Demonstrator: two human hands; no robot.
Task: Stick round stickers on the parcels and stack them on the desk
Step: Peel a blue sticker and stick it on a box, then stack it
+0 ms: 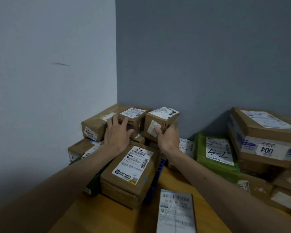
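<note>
Left of the room corner point(116, 64), a pale wall point(49, 98); right of it, a darker grey wall point(208, 56). A dark scuff point(60, 64) sits well left of the corner. Far below the corner, a blue perforated piece point(160, 165) shows.

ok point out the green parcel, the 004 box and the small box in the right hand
green parcel point(219, 151): head view, on its white label
004 box point(267, 150): head view, on the 004 label
small box point(164, 113): head view, on its top label
</note>
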